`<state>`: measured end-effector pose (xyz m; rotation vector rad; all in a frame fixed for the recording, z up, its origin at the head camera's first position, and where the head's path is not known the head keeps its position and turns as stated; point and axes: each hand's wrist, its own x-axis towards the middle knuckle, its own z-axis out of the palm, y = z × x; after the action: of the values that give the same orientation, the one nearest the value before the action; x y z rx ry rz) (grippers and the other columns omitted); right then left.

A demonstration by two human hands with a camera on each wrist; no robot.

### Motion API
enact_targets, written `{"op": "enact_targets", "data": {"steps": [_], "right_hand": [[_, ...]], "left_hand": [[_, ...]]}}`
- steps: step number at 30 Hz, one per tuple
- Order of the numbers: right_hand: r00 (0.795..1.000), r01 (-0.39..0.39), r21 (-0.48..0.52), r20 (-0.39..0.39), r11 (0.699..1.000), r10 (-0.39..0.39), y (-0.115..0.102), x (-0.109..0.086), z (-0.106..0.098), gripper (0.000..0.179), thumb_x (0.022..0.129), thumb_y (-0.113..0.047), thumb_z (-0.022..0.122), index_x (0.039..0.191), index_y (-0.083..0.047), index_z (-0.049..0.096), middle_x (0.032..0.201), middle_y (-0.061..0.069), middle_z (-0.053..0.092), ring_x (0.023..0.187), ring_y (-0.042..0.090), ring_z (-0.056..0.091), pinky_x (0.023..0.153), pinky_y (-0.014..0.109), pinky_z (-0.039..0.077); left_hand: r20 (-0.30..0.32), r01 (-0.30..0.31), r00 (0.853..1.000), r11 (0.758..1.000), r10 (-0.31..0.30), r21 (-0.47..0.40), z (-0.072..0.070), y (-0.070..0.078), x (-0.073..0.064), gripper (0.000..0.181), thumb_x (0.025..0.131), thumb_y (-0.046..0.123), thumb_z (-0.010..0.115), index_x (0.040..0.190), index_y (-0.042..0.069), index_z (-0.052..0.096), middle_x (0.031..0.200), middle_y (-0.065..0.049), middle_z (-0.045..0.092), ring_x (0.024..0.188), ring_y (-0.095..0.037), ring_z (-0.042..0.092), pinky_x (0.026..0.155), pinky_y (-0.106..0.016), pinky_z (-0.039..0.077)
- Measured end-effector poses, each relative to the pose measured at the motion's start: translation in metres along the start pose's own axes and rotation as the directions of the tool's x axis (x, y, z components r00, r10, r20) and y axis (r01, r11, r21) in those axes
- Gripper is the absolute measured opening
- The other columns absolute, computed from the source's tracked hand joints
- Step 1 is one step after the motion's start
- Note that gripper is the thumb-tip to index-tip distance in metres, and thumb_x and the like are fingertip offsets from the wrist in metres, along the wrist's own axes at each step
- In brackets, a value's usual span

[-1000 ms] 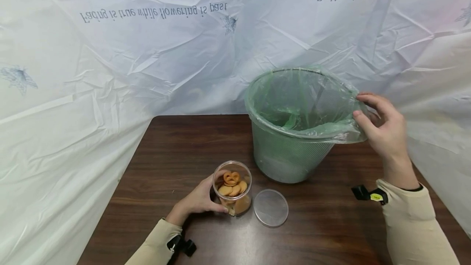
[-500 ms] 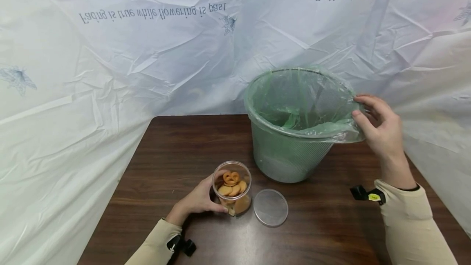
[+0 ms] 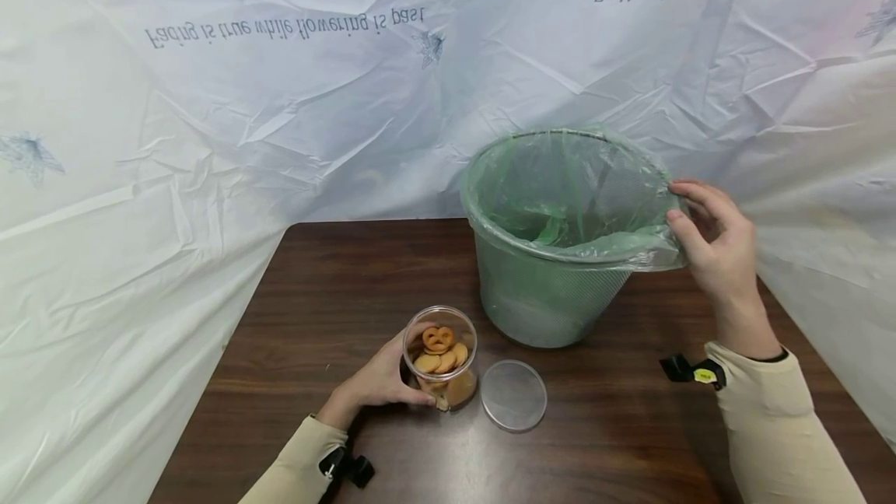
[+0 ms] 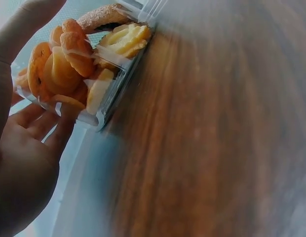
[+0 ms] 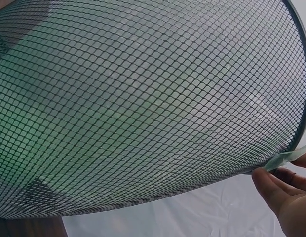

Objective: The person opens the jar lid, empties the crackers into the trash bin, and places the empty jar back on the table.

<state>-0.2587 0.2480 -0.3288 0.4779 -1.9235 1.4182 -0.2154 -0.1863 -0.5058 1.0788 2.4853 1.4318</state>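
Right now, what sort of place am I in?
Possibly a makeshift indoor booth for tabletop work: printed white sheeting hangs behind and beside a dark wood-look table, and you have small black wrist-worn devices.

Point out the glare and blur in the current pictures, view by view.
Head: pale glare on the tabletop, on the near side of the jar; left wrist: tabletop grain smeared and soft, cookies sharper; right wrist: mesh of the bin crisp, liner behind it hazy.
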Motion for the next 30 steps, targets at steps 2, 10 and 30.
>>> {"op": "enact_targets", "data": {"steps": [2,10,30], "right_hand": [[1.000,0.002,0.004,-0.007,1.000,-0.002,-0.004,0.000,0.002,0.031,0.082,0.004,0.057,0.112,0.014,0.057,0.116,0.014,0.056,0.111,0.019,0.050,0.094,0.019,0.040],[1.000,-0.002,0.000,-0.022,1.000,0.002,0.002,-0.001,0.002,0.031,0.083,0.002,0.057,0.113,0.012,0.057,0.116,0.012,0.056,0.111,0.017,0.051,0.095,0.020,0.040],[0.999,0.020,0.006,-0.039,1.000,-0.020,0.015,-0.002,0.000,0.031,0.083,0.002,0.058,0.112,0.012,0.058,0.116,0.017,0.055,0.113,0.022,0.050,0.094,0.021,0.041]], "left_hand": [[-0.003,-0.008,1.000,1.000,0.008,-0.021,0.001,0.003,0.001,0.101,0.056,0.029,0.087,0.138,0.010,0.030,0.133,0.005,0.041,0.120,-0.014,0.046,0.100,-0.027,0.038],[-0.005,-0.035,0.999,0.995,0.034,-0.094,-0.004,0.027,0.004,0.096,0.058,0.013,0.086,0.135,0.001,0.031,0.129,-0.010,0.048,0.116,-0.023,0.049,0.099,-0.029,0.038],[-0.037,-0.027,0.999,0.997,0.024,-0.070,-0.008,0.037,0.007,0.094,0.059,0.013,0.085,0.136,0.000,0.033,0.130,-0.013,0.047,0.116,-0.026,0.049,0.098,-0.030,0.040]]}}
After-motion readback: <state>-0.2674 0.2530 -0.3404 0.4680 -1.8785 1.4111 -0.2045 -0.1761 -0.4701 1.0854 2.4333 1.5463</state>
